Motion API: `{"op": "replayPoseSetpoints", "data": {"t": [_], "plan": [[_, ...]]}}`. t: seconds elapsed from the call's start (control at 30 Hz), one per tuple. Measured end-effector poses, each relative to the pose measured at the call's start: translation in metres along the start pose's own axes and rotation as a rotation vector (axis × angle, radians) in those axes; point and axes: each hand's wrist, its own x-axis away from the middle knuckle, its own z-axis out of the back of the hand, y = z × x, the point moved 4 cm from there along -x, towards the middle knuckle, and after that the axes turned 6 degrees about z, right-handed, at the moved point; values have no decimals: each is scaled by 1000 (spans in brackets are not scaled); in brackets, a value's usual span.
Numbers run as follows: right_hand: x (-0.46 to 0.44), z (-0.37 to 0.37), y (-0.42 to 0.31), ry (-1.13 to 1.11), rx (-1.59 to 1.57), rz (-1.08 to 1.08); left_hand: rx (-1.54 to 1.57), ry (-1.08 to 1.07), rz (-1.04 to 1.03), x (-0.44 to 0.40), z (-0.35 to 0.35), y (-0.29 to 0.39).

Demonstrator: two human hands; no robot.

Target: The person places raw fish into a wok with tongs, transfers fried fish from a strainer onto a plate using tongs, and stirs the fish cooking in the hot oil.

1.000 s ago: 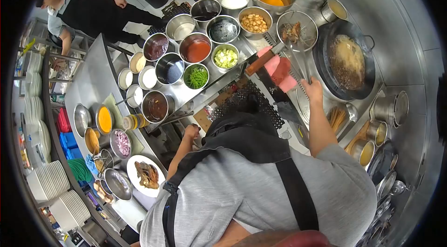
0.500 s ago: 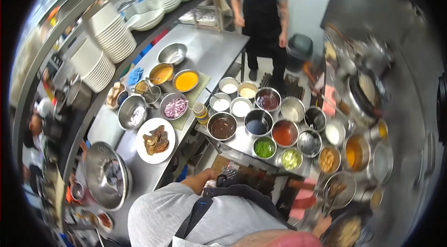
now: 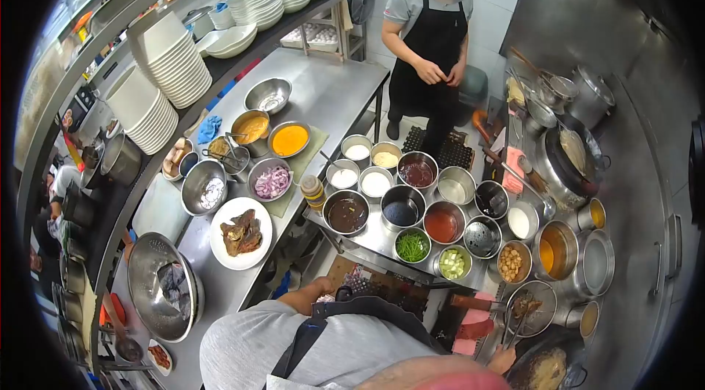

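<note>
Near the lower right edge, my right hand is closed around metal tongs. Their tips reach a brown cooked piece of food in a round wire strainer. Just below the strainer is a dark wok with a pale, browned mass of food in it. My left hand is low beside my dark apron; its fingers are mostly hidden, so I cannot see what it holds.
Several steel pots, among them one of red sauce, crowd the counter ahead. On the left table are a white plate of brown food and a large colander. A co-worker in a black apron stands beyond. Stacked bowls line the shelf.
The view has tilted and sharpened slightly. The co-worker's hands, earlier hanging apart, are now together in front of the apron. My right hand stays by the strainer with the tongs.
</note>
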Motion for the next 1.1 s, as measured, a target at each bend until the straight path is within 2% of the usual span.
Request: {"op": "replayPoseSetpoints", "data": {"t": [0.07,0.17,0.23,0.27,0.37,0.4,0.47,0.53,0.57,0.6,0.7,0.77,0.8,0.83,0.87,0.9,0.97,1.03,1.1], "plan": [[0,-7,0,-13,-33,-46,-38,22,-52,0,11,6],[-3,-24,7,-16,-55,36,-90,35,-111,-2,23,24],[-1,-29,11,-19,-82,65,-93,57,29,-5,23,21],[1,-29,12,15,-154,101,-200,13,-7,-7,24,25],[1,-38,20,28,-179,114,-262,20,-33,-17,22,39],[-3,-54,30,69,-161,161,-264,28,-29,-29,16,43],[-9,-101,59,206,8,319,-297,76,-216,-45,8,58],[-13,-143,83,339,179,454,-262,53,-246,-16,23,89],[-14,-147,83,203,275,456,-241,41,-263,-8,26,104],[-18,-147,82,202,275,462,-219,29,-280,-4,27,117],[-31,-160,72,-4,254,397,-183,-55,-258,-18,19,124],[-30,-155,61,-147,254,345,-271,114,-496,-49,3,116],[-22,-148,61,-224,262,316,-263,98,-496,-36,1,119],[-9,-119,49,-234,280,314,-211,114,-391,-17,10,125],[0,-68,16,-21,34,203,-166,150,-286,4,35,134],[7,-27,-5,189,-207,91,-159,148,-285,-6,34,129],[16,-13,-18,114,-250,62,-317,79,-308,-38,25,109],[20,-22,-13,92,-321,57,-223,60,-329,-88,10,81],[27,-47,-9,275,-246,77,-474,139,-527,-88,27,80]]}}
